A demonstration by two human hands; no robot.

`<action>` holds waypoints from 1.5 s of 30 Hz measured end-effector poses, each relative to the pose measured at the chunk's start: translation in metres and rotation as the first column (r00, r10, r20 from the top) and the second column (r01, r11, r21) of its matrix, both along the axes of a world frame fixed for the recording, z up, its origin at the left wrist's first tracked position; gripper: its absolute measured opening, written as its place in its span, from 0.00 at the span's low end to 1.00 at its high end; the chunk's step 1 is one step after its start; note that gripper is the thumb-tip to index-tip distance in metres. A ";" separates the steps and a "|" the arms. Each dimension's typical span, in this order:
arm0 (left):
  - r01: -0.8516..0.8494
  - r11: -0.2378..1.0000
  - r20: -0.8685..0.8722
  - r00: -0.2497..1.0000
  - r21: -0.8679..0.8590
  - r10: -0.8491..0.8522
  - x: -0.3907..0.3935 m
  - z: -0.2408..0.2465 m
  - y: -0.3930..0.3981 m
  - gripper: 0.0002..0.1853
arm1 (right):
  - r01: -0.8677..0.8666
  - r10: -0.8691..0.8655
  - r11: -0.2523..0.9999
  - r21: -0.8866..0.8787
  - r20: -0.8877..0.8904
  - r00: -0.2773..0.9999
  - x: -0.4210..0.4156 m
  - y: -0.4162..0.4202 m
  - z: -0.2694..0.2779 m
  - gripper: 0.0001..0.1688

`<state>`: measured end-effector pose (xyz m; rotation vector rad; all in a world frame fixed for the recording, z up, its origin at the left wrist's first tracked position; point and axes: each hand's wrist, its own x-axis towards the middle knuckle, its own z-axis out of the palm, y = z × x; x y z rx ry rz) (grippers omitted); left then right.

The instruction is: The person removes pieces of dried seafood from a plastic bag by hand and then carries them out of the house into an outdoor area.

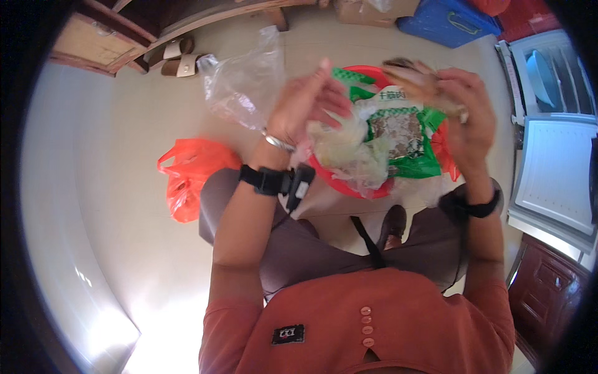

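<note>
My left hand is over the left side of a red plastic basin, blurred, its fingers apart and nothing visible in them. Behind that wrist a clear plastic bag spreads out. In my right hand, above the basin's right side, is a brownish item, too blurred to name. Inside the basin lies a green-and-white food packet bearing writing, a frosty brown block showing through its window. Pale, cloudy plastic bags lie beside it, and a green package is at the far rim.
A red-orange plastic bag sits on the floor by my left knee. An open refrigerator stands at the right. Slippers, a blue box and a cardboard box are farther off, near wooden furniture.
</note>
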<state>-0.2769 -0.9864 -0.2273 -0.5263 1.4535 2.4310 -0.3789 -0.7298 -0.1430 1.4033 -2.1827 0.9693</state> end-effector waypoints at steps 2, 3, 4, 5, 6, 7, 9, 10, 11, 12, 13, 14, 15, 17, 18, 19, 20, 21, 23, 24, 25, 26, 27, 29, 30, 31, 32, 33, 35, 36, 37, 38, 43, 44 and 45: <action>-0.003 0.927 -0.075 0.997 0.374 0.034 0.002 0.006 0.043 0.33 | -0.040 0.053 0.996 0.078 -0.175 0.983 0.011 -0.012 -0.013 0.19; 0.007 0.840 -0.106 0.993 0.543 0.060 0.003 0.007 0.057 0.35 | -0.108 0.122 0.986 0.125 -0.115 0.986 0.017 -0.013 -0.022 0.18; -0.046 0.777 -0.122 0.980 0.628 0.156 0.002 0.004 0.065 0.29 | -0.179 0.190 0.970 0.165 -0.052 0.980 0.023 -0.012 -0.030 0.18; -0.066 0.812 -0.137 0.975 0.579 0.176 -0.002 0.000 0.066 0.26 | -0.177 0.203 0.962 0.207 -0.112 0.973 0.027 -0.012 -0.038 0.19; -0.093 0.846 -0.148 0.969 0.525 0.199 -0.005 -0.005 0.060 0.23 | -0.177 0.220 0.954 0.243 -0.165 0.961 0.031 -0.013 -0.046 0.19; -0.122 0.875 -0.160 0.962 0.469 0.220 -0.008 -0.008 0.055 0.21 | -0.174 0.239 0.944 0.279 -0.218 0.946 0.032 -0.013 -0.050 0.20; -0.186 0.854 -0.160 0.942 0.486 0.296 -0.013 -0.010 0.049 0.20 | -0.119 0.212 0.941 0.317 -0.277 0.937 0.030 -0.010 -0.049 0.23; -0.209 0.846 -0.157 0.934 0.490 0.321 -0.013 -0.013 0.045 0.20 | -0.090 0.198 0.939 0.331 -0.307 0.931 0.028 -0.009 -0.047 0.24; -0.231 0.839 -0.154 0.926 0.493 0.345 -0.014 -0.016 0.041 0.20 | -0.069 0.153 0.954 0.293 -0.277 0.948 0.025 -0.008 -0.046 0.25; -0.260 0.806 -0.118 0.920 0.532 0.375 -0.014 -0.017 0.036 0.21 | -0.045 0.110 0.966 0.256 -0.245 0.963 0.020 -0.005 -0.043 0.26; -0.270 0.797 -0.124 0.911 0.540 0.393 -0.014 -0.020 0.031 0.21 | -0.021 0.068 0.975 0.220 -0.211 0.975 0.016 -0.002 -0.040 0.28; -0.279 0.788 -0.130 0.903 0.548 0.410 -0.014 -0.023 0.027 0.21 | -0.018 0.050 0.981 0.193 -0.160 0.986 0.011 0.000 -0.036 0.28; -0.286 0.781 -0.135 0.895 0.556 0.424 -0.014 -0.025 0.024 0.22 | -0.011 0.029 0.986 0.166 -0.107 0.994 0.007 0.002 -0.033 0.28; -0.303 0.789 -0.130 0.893 0.534 0.431 -0.012 -0.025 0.023 0.23 | 0.000 0.007 0.991 0.137 -0.046 0.999 0.000 0.009 -0.032 0.28; -0.313 0.793 -0.129 0.891 0.522 0.436 -0.010 -0.024 0.022 0.23 | 0.001 0.004 0.991 0.134 -0.039 0.999 -0.003 0.011 -0.032 0.28; -0.318 0.801 -0.149 0.883 0.507 0.445 -0.010 -0.025 0.020 0.23 | 0.002 0.002 0.991 0.130 -0.032 0.999 -0.004 0.013 -0.032 0.28; -0.324 0.808 -0.169 0.875 0.492 0.454 -0.009 -0.027 0.018 0.23 | -0.004 0.007 0.992 0.128 -0.019 1.000 -0.004 0.014 -0.033 0.27; -0.327 0.813 -0.190 0.867 0.481 0.461 -0.011 -0.029 0.017 0.23 | -0.009 0.010 0.991 0.131 -0.009 1.000 -0.004 0.016 -0.034 0.26; -0.352 0.815 -0.200 0.854 0.460 0.481 -0.013 -0.027 0.017 0.23 | -0.031 0.029 0.992 0.120 0.014 0.999 -0.005 0.016 -0.038 0.26; -0.360 0.816 -0.205 0.848 0.452 0.488 -0.015 -0.026 0.019 0.23 | -0.044 0.041 0.993 0.110 0.024 0.999 -0.005 0.015 -0.040 0.25; -0.348 0.821 -0.213 0.852 0.452 0.478 -0.015 -0.025 0.020 0.23 | -0.056 0.053 0.993 0.100 0.034 0.998 -0.006 0.014 -0.041 0.25; -0.336 0.827 -0.220 0.856 0.452 0.468 -0.015 -0.025 0.021 0.24 | -0.063 0.059 0.994 0.092 0.050 0.997 -0.006 0.011 -0.040 0.25; -0.326 0.831 -0.225 0.859 0.451 0.459 -0.015 -0.024 0.022 0.24 | -0.072 0.067 0.994 0.084 0.070 0.995 -0.007 0.007 -0.037 0.26; -0.306 0.853 -0.237 0.871 0.423 0.430 -0.015 -0.023 0.027 0.24 | -0.090 0.083 0.994 0.062 0.102 0.991 -0.006 -0.003 -0.032 0.28; -0.295 0.863 -0.245 0.876 0.409 0.415 -0.015 -0.021 0.029 0.24 | -0.098 0.092 0.994 0.048 0.112 0.989 -0.007 -0.008 -0.030 0.29; -0.290 0.870 -0.253 0.877 0.399 0.409 -0.015 -0.018 0.032 0.24 | -0.107 0.102 0.994 0.033 0.122 0.987 -0.007 -0.013 -0.028 0.31; -0.285 0.876 -0.262 0.877 0.389 0.402 -0.016 -0.015 0.035 0.24 | -0.111 0.107 0.993 0.034 0.109 0.988 -0.006 -0.018 -0.027 0.33; -0.282 0.882 -0.270 0.877 0.378 0.397 -0.017 -0.012 0.038 0.24 | -0.117 0.113 0.993 0.034 0.097 0.989 -0.006 -0.023 -0.028 0.35; -0.242 0.895 -0.291 0.886 0.376 0.362 -0.018 -0.003 0.043 0.23 | -0.112 0.108 0.992 0.062 0.075 0.991 -0.005 -0.030 -0.029 0.39; -0.223 0.900 -0.301 0.889 0.374 0.345 -0.018 -0.001 0.044 0.22 | -0.104 0.098 0.991 0.088 0.065 0.993 -0.004 -0.032 -0.032 0.40; -0.217 0.902 -0.300 0.892 0.374 0.339 -0.019 -0.002 0.046 0.22 | -0.095 0.089 0.989 0.114 0.055 0.995 -0.004 -0.033 -0.034 0.42; -0.211 0.903 -0.299 0.895 0.373 0.333 -0.019 -0.003 0.047 0.21 | -0.091 0.081 0.987 0.129 0.080 0.993 -0.003 -0.033 -0.034 0.40; -0.302 0.882 -0.281 0.867 0.361 0.412 -0.015 -0.015 0.042 0.19 | -0.176 0.134 0.974 0.143 0.262 0.956 -0.003 -0.028 -0.037 0.23; -0.324 0.865 -0.257 0.862 0.383 0.437 -0.014 -0.012 0.040 0.19 | -0.181 0.156 0.975 0.127 0.185 0.970 -0.001 -0.026 -0.035 0.19; -0.348 0.847 -0.233 0.856 0.402 0.462 -0.014 -0.010 0.037 0.19 | -0.190 0.178 0.976 0.110 0.107 0.978 0.001 -0.025 -0.033 0.16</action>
